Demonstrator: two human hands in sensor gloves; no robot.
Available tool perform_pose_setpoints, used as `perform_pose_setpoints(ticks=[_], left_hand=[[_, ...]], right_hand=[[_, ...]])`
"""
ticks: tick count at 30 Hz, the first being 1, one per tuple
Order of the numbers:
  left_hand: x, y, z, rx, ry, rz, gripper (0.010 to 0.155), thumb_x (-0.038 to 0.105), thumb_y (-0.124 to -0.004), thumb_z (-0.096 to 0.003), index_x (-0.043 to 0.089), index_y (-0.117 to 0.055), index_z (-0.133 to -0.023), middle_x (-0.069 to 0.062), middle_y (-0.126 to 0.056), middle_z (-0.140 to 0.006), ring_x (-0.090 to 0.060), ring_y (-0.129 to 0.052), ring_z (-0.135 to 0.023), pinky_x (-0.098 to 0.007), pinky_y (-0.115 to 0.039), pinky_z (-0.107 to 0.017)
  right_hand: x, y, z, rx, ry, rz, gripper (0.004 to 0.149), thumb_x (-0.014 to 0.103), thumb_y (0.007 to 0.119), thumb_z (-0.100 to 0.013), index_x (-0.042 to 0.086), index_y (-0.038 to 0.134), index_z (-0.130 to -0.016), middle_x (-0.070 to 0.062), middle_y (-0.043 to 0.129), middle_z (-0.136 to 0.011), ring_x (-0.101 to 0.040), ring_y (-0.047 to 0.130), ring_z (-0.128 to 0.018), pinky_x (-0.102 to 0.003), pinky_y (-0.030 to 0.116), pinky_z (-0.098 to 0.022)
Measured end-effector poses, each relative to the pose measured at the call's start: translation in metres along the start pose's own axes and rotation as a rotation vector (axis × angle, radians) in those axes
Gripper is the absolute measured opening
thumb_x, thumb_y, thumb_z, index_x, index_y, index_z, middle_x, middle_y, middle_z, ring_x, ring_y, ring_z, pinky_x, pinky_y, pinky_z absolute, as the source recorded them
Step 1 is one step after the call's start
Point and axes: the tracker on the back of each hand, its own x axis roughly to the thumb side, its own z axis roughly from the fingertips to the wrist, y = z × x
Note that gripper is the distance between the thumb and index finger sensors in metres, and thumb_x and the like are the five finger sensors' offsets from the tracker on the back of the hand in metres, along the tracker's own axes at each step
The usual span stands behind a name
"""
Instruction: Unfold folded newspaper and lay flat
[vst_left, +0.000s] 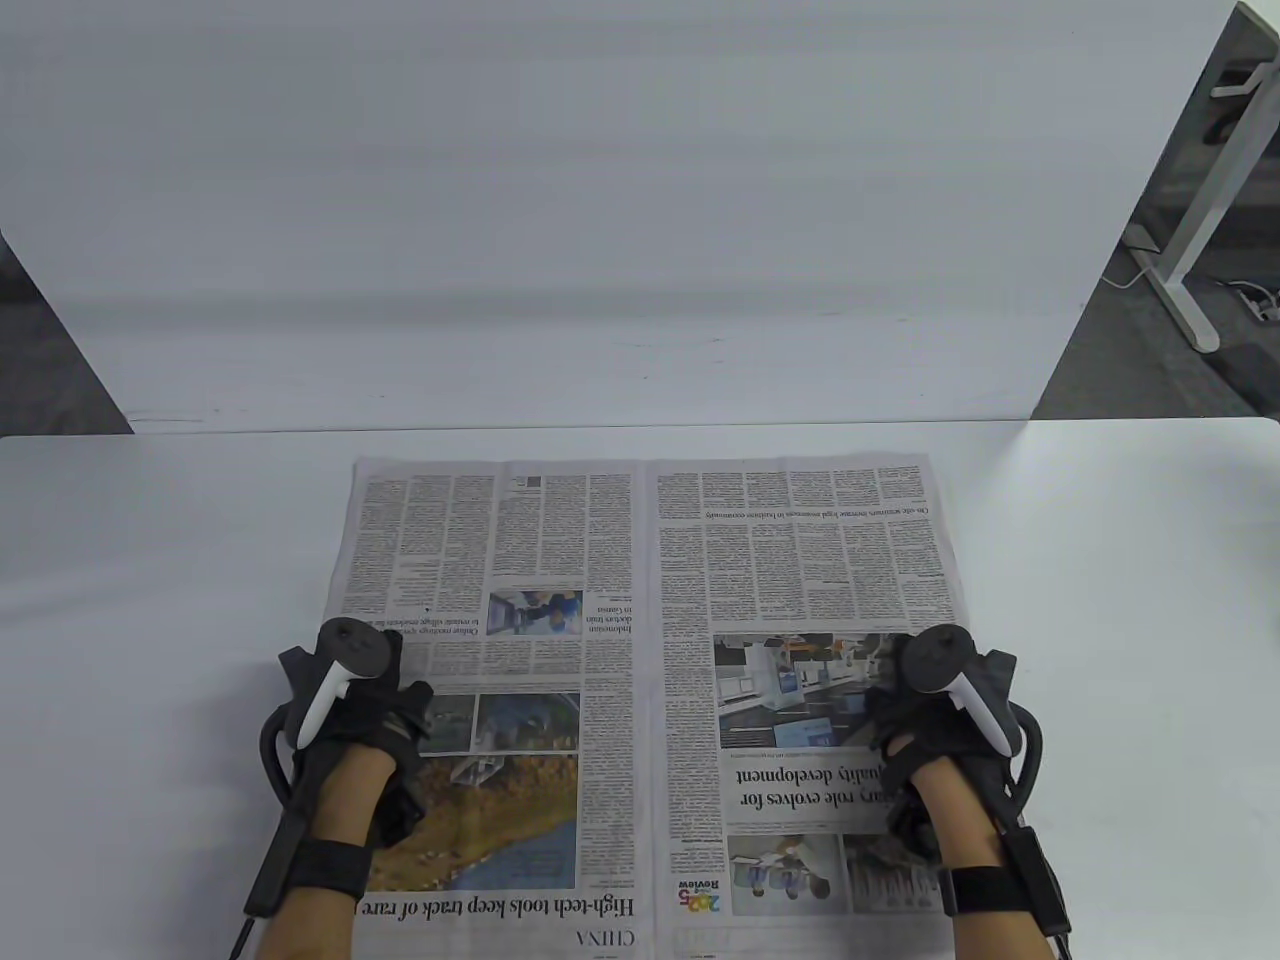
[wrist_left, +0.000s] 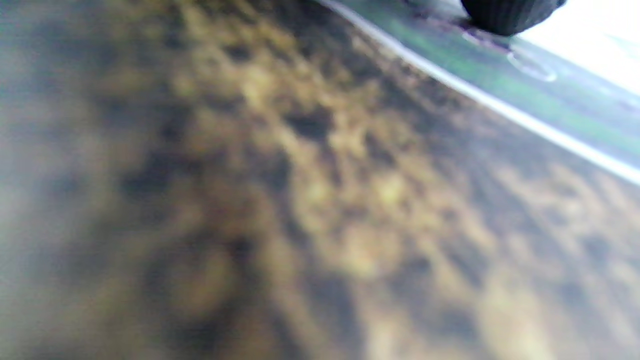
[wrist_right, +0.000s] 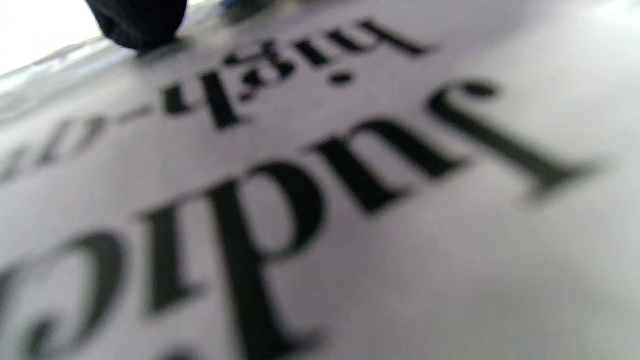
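The newspaper (vst_left: 640, 640) lies opened out on the white table (vst_left: 150, 600), two pages side by side with a centre crease, print upside down to me. My left hand (vst_left: 385, 715) rests flat on the left page over a colour photo. My right hand (vst_left: 900, 715) rests flat on the right page by a headline. The left wrist view shows the blurred brown photo (wrist_left: 300, 200) very close, with a fingertip (wrist_left: 505, 15) touching the paper. The right wrist view shows large headline letters (wrist_right: 280, 210) and a fingertip (wrist_right: 140, 22) on the paper. Neither hand grips anything.
A white board (vst_left: 600, 220) stands along the table's far edge. A white desk leg (vst_left: 1195, 220) and cables on grey floor show at the far right. Bare table lies left and right of the newspaper.
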Motion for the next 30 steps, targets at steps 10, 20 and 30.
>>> perform_pose_setpoints(ticks=[10,20,30], left_hand=[[0.017,0.018,0.020,0.021,-0.060,-0.010,0.072,0.052,-0.063,-0.0462,0.042,-0.023,-0.105,-0.003,-0.001,-0.112,-0.044,0.004,-0.102,-0.073,-0.012,-0.069],[0.053,0.010,0.052,-0.217,-0.111,-0.182,0.065,0.049,-0.064,-0.0474,0.038,-0.039,-0.107,-0.010,-0.018,-0.116,-0.048,-0.013,-0.105,-0.072,-0.023,-0.071],[0.061,-0.004,0.055,-0.316,-0.139,-0.187,0.064,0.049,-0.065,-0.0475,0.039,-0.043,-0.107,-0.011,-0.020,-0.116,-0.057,-0.018,-0.102,-0.075,-0.029,-0.069]], right_hand=[[0.026,-0.015,0.020,0.001,-0.099,0.002,0.074,0.055,0.065,-0.047,0.029,0.030,-0.106,-0.010,0.013,-0.115,-0.047,0.006,-0.100,-0.075,0.018,-0.061],[0.062,-0.010,0.054,0.190,-0.183,0.069,0.073,0.053,0.067,-0.048,0.026,0.033,-0.108,-0.013,0.017,-0.116,-0.052,0.009,-0.100,-0.078,0.014,-0.057],[0.058,0.014,0.046,0.372,-0.148,0.138,0.078,0.054,0.072,-0.047,0.026,0.030,-0.107,-0.012,0.011,-0.114,-0.056,0.009,-0.098,-0.083,0.022,-0.054]])
